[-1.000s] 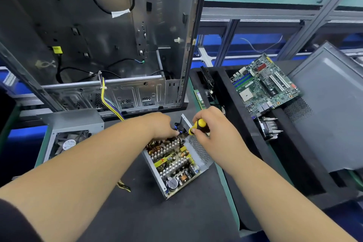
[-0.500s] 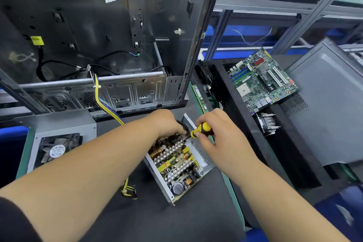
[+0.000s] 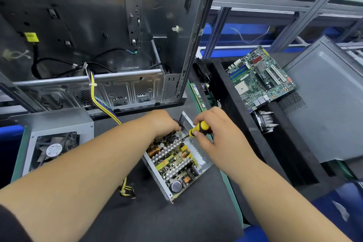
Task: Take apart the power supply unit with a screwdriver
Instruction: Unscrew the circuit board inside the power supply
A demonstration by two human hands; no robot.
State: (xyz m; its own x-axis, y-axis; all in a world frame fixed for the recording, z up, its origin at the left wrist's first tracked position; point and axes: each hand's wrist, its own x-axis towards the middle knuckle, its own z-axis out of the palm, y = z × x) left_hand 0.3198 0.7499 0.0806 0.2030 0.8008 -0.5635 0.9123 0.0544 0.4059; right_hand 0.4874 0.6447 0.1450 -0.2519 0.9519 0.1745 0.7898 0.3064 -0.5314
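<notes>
While the right hand (image 3: pixel 213 131) grips the screwdriver (image 3: pixel 198 128), the left hand (image 3: pixel 164 123) holds the open power supply unit (image 3: pixel 177 165) – black tray (image 3: pixel 231 92) at 2 o'clock holds a motherboard (image 3: pixel 259 77).

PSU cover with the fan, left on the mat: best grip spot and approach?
Grip the cover by its two outer side walls, coming from above. It lies fan-side up, so the flat top offers no hold and the fan opening has blades. I judge the near and right sides freest; the case crowds the far side.
</notes>
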